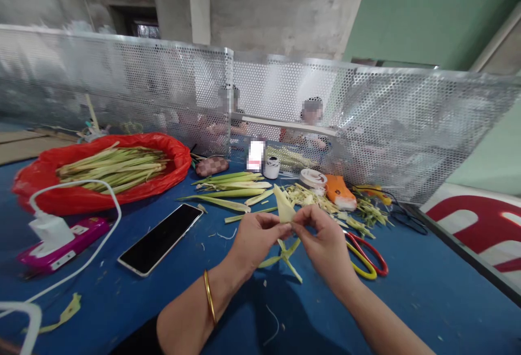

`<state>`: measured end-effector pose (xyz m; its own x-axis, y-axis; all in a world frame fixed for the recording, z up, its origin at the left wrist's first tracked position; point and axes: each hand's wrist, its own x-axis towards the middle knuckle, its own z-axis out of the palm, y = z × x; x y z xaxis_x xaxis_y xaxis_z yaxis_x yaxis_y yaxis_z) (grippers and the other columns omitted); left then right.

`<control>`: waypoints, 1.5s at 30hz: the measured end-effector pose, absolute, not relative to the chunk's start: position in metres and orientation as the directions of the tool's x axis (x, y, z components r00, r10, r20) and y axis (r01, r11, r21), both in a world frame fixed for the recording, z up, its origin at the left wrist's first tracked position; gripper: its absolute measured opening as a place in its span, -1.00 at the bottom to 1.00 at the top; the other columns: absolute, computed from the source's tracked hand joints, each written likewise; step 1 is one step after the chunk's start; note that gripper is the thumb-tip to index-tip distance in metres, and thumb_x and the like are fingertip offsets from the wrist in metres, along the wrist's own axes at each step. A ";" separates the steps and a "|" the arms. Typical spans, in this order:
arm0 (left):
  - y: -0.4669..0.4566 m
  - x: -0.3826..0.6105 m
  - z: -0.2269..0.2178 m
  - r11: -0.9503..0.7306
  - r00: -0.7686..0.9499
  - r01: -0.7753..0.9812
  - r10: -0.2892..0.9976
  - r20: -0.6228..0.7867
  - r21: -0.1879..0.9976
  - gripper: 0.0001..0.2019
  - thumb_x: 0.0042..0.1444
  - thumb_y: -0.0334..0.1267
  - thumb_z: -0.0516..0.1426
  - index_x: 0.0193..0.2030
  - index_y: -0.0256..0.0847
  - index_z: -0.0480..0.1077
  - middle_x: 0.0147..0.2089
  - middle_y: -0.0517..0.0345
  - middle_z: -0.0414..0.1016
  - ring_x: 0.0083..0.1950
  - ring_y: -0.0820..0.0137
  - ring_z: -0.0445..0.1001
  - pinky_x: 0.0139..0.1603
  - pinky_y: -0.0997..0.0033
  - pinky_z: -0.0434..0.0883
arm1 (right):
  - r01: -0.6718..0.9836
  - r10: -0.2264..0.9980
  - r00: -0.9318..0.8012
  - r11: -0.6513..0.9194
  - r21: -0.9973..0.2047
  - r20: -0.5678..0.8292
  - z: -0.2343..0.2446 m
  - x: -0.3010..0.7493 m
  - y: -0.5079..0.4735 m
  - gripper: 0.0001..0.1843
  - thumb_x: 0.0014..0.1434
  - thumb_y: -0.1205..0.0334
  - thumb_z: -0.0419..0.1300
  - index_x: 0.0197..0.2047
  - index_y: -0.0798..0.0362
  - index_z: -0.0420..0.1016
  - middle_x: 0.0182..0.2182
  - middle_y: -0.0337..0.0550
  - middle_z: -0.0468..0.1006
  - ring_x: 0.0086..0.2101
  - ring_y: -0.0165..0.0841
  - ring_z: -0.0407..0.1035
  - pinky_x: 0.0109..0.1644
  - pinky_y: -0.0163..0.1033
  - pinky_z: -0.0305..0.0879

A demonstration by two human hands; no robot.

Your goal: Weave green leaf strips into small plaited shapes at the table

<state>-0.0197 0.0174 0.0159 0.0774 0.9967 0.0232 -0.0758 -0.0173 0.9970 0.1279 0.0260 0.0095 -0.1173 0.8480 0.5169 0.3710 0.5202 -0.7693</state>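
A pale yellow-green husk leaf (284, 207) stands up between my two hands, its pointed end upward. My left hand (260, 235) pinches its lower end between thumb and fingers. From the other side my right hand (319, 235) is closed on the same base, the fingertips of both hands meeting there. Below them a few thin green strips (290, 265) spread on the blue table. Red and yellow handled scissors (368, 257) lie just right of my right hand, their blades hidden. Several longer green leaves (230, 192) are laid out beyond my left hand.
A red plastic bag (179, 168) full of leaf stalks stands at left. Nearer are a black phone (160, 238) and a purple power strip (67, 246) with a white cable. A tape roll (313, 178) and orange packet (340, 191) sit behind. A perforated metal screen (277, 89) separates off two people.
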 end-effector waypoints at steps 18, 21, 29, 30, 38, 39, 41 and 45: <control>0.016 -0.021 0.014 0.089 0.050 -0.295 0.996 -0.078 0.951 -0.80 -0.15 -0.17 0.26 -0.55 -0.29 0.48 -0.53 0.12 0.45 -0.44 0.45 0.39 -0.50 0.54 0.24 | 0.335 0.679 -0.252 0.730 -0.596 0.689 0.011 0.128 0.028 -0.86 0.19 0.40 0.17 -0.36 0.00 0.47 -0.36 -0.20 0.49 -0.28 -0.34 0.40 -0.17 -0.26 0.30; 0.016 -0.020 0.012 0.090 0.037 -0.322 0.996 -0.082 0.942 -0.82 -0.17 -0.21 0.27 -0.46 -0.31 0.53 -0.48 0.10 0.48 -0.41 0.45 0.41 -0.50 0.55 0.25 | 0.323 0.711 -0.227 0.699 -0.638 0.665 0.011 0.127 0.027 -0.86 0.17 0.39 0.18 -0.39 -0.01 0.46 -0.37 -0.21 0.49 -0.27 -0.34 0.40 -0.13 -0.25 0.29; 0.014 -0.019 0.014 -0.067 -0.001 -0.144 0.998 0.068 0.987 -0.82 -0.07 -0.20 0.23 -0.47 -0.29 0.57 -0.52 0.09 0.53 -0.44 0.45 0.41 -0.44 0.53 0.30 | 0.188 0.874 -0.121 0.486 -0.854 0.471 0.013 0.126 0.024 -0.94 0.10 0.29 0.23 -0.40 0.01 0.45 -0.44 -0.22 0.53 -0.39 -0.34 0.43 -0.26 -0.25 0.34; 0.014 -0.019 0.014 -0.081 -0.003 -0.126 0.997 0.081 0.989 -0.82 -0.07 -0.20 0.23 -0.47 -0.29 0.57 -0.52 0.09 0.53 -0.44 0.44 0.41 -0.44 0.53 0.30 | 0.163 0.889 -0.116 0.457 -0.874 0.443 0.013 0.125 0.024 -0.95 0.10 0.28 0.23 -0.40 0.01 0.45 -0.45 -0.23 0.54 -0.41 -0.34 0.43 -0.27 -0.25 0.35; 0.014 -0.017 0.015 -0.084 -0.022 -0.050 0.996 0.083 0.995 -0.82 -0.05 -0.20 0.19 -0.45 -0.26 0.58 -0.50 0.10 0.56 -0.43 0.41 0.45 -0.43 0.51 0.31 | 0.102 0.912 -0.029 0.410 -0.907 0.409 0.012 0.123 0.025 -0.85 0.03 0.30 0.27 -0.34 0.01 0.34 -0.50 -0.34 0.42 -0.47 -0.41 0.38 -0.37 -0.31 0.31; 0.014 -0.017 0.015 -0.086 -0.018 -0.040 0.996 0.085 0.995 -0.82 -0.06 -0.20 0.20 -0.45 -0.26 0.58 -0.49 0.10 0.56 -0.43 0.41 0.46 -0.43 0.51 0.31 | 0.092 0.912 -0.013 0.408 -0.908 0.409 0.012 0.123 0.025 -0.82 0.02 0.30 0.27 -0.32 0.00 0.33 -0.49 -0.34 0.41 -0.47 -0.42 0.37 -0.37 -0.31 0.31; 0.014 -0.017 0.014 -0.101 -0.007 -0.006 0.995 0.101 0.995 -0.82 -0.08 -0.17 0.22 -0.45 -0.24 0.58 -0.48 0.11 0.57 -0.42 0.40 0.46 -0.43 0.50 0.31 | 0.093 0.912 0.012 0.407 -0.909 0.409 0.011 0.122 0.026 -0.78 0.00 0.31 0.28 -0.29 0.00 0.31 -0.48 -0.35 0.39 -0.48 -0.42 0.36 -0.38 -0.32 0.32; 0.015 -0.017 0.014 -0.115 -0.008 0.017 0.993 0.115 0.993 -0.82 -0.08 -0.16 0.23 -0.50 -0.24 0.56 -0.52 0.13 0.54 -0.47 0.42 0.42 -0.44 0.50 0.30 | 0.130 0.914 0.018 0.401 -0.907 0.406 0.008 0.122 0.027 -0.78 0.02 0.30 0.27 -0.29 0.01 0.29 -0.50 -0.34 0.38 -0.48 -0.42 0.33 -0.40 -0.33 0.30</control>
<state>-0.0168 0.0147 0.0135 -0.0076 0.9933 0.1153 0.0170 -0.1151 0.9932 0.1217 0.0271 0.0078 0.0181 0.9137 0.4060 0.1297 0.4005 -0.9071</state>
